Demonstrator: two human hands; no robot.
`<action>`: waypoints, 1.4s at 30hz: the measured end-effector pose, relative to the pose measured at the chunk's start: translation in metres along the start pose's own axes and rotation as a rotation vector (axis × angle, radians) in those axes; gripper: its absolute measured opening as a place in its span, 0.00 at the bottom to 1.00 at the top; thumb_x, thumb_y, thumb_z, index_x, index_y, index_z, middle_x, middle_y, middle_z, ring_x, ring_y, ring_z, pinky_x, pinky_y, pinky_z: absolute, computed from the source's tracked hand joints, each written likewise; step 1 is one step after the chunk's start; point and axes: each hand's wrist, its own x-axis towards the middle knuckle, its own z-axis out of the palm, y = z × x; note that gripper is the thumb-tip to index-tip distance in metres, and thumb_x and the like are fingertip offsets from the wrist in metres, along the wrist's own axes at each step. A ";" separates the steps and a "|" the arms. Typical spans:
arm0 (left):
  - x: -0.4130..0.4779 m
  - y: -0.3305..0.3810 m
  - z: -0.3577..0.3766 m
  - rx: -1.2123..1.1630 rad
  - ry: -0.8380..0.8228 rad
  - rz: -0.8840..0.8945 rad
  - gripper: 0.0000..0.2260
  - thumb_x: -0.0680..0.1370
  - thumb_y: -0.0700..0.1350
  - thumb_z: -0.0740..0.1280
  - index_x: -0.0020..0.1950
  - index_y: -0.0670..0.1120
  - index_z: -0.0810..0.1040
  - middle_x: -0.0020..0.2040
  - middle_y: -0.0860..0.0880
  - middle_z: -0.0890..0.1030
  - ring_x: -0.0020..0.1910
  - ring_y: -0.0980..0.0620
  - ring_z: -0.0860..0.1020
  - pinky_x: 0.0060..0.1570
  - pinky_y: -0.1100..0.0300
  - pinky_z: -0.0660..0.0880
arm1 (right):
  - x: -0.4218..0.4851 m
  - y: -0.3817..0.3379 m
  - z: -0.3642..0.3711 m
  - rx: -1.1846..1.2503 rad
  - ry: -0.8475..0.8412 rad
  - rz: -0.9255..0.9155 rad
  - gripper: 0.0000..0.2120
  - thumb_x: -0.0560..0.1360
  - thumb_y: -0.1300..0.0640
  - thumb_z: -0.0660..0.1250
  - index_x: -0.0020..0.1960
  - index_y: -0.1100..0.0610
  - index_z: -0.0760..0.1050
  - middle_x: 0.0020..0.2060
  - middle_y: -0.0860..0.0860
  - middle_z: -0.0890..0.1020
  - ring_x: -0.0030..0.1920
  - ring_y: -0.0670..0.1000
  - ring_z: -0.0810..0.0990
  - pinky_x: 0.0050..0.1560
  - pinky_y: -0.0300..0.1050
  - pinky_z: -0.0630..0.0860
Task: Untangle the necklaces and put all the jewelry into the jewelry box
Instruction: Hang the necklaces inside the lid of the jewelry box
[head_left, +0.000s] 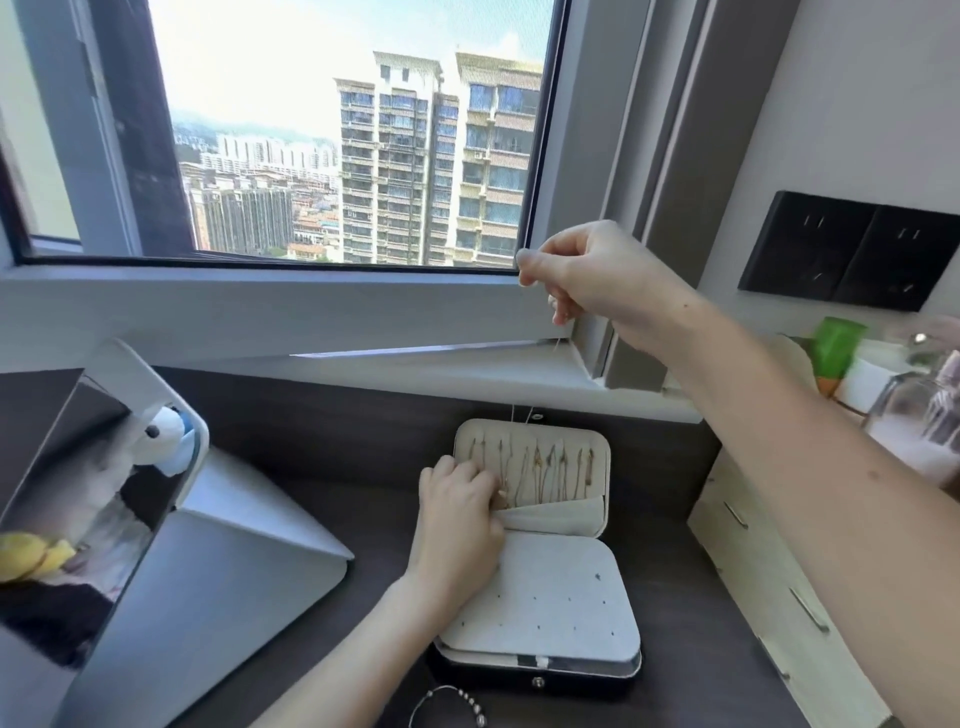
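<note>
Desk (675, 649), mirror (78, 519) left, bracelet (457, 699) before jewelry box (571, 682)

A black jewelry box with cream lining (537, 670) lies open on the dark desk (675, 597), its lid leaning back. A row of thin gold necklace chains (540, 470) hangs side by side inside the lid, their lower ends tucked behind a cream pocket (561, 514). A cream panel dotted with small holes (545, 597) lies flat over the base. One fine gold chain (529, 414) rises from the lid's top edge to the raised right hand (587, 270), which pinches it. A beaded bracelet (465, 699) lies curved just in front of the box
</note>
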 end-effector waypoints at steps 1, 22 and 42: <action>0.000 0.000 0.000 -0.023 -0.001 -0.011 0.09 0.59 0.34 0.59 0.30 0.45 0.75 0.30 0.52 0.74 0.34 0.49 0.70 0.34 0.56 0.63 | 0.001 0.002 0.001 0.003 -0.002 0.001 0.11 0.78 0.51 0.64 0.43 0.57 0.78 0.29 0.50 0.73 0.29 0.46 0.72 0.35 0.37 0.75; -0.002 -0.001 0.003 -0.024 -0.032 -0.008 0.11 0.59 0.34 0.54 0.35 0.43 0.72 0.34 0.48 0.73 0.38 0.47 0.67 0.39 0.56 0.59 | -0.013 0.031 0.027 -0.127 -0.067 0.031 0.13 0.79 0.53 0.63 0.44 0.61 0.79 0.27 0.50 0.75 0.28 0.46 0.73 0.38 0.38 0.75; -0.003 0.000 0.001 0.018 -0.027 0.041 0.17 0.58 0.34 0.56 0.38 0.47 0.79 0.35 0.52 0.65 0.38 0.49 0.66 0.40 0.55 0.60 | -0.012 0.035 0.007 -0.181 0.028 0.049 0.12 0.78 0.53 0.64 0.42 0.60 0.79 0.26 0.49 0.74 0.24 0.42 0.71 0.28 0.34 0.69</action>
